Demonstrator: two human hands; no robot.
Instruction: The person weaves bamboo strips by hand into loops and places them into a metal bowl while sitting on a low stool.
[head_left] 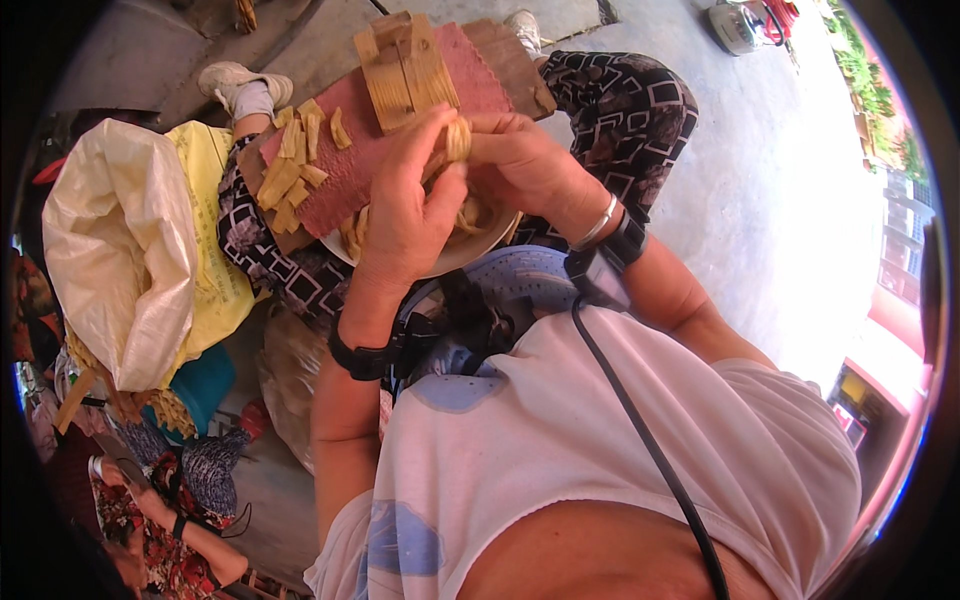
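A pale yellow folded strip is pinched between my two hands, in front of my lap. My left hand has its thumb and fingertips closed against the strip's left side. From the right, my right hand grips it with bent fingers. Just beneath both hands is a light-coloured bowl with more yellow pieces inside, partly covered by the hands. A pink textured sheet lies over a board across my legs. Several loose yellow strips rest at its left, and a wooden block sits on its far part.
To the left stand a white woven sack and a yellow sack. Behind them are a teal container and another person's arm. A metal pot-like object is on the concrete floor at far right.
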